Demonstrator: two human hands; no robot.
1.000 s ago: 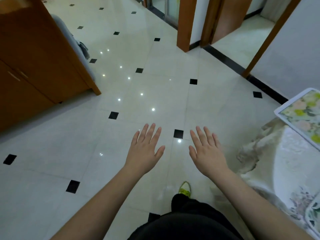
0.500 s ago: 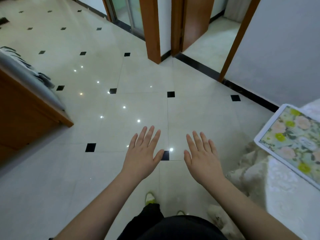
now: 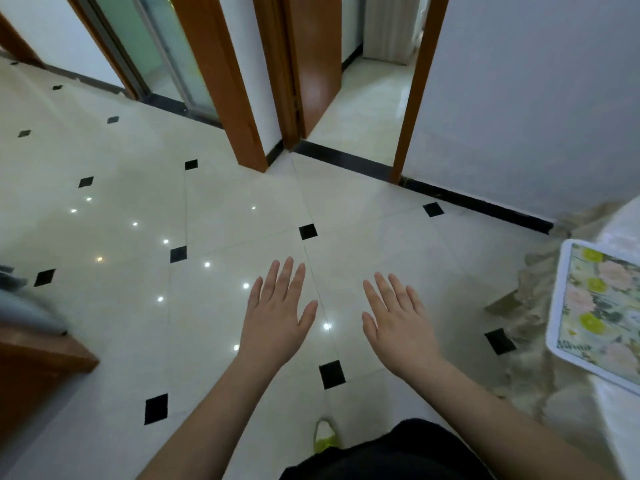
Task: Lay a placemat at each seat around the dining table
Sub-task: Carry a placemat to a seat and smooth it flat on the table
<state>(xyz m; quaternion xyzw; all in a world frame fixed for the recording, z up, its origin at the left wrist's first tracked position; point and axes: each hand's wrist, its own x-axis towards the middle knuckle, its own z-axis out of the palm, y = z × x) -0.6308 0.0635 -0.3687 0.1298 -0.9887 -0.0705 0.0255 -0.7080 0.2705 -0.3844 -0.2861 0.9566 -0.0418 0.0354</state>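
You swung right — table (image 3: 616, 233) and laid placemat (image 3: 601, 315) slid in at 3 o'clock; left hand (image 3: 275, 317) and right hand (image 3: 398, 325) were flat, empty.

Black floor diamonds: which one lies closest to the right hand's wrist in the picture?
The black diamond low between the two forearms, just left of the right hand. The other diamonds lie farther off: one above the left hand, one beside the placemat.

Left hand (image 3: 275, 318) and right hand (image 3: 398, 323) held out flat, palms down, fingers straight, holding nothing, above cream tiled floor (image 3: 225, 209). Floral placemat (image 3: 599, 313) lies on table (image 3: 620, 420) at right edge, over pale tablecloth. Wooden door frame (image 3: 221, 81) ahead.
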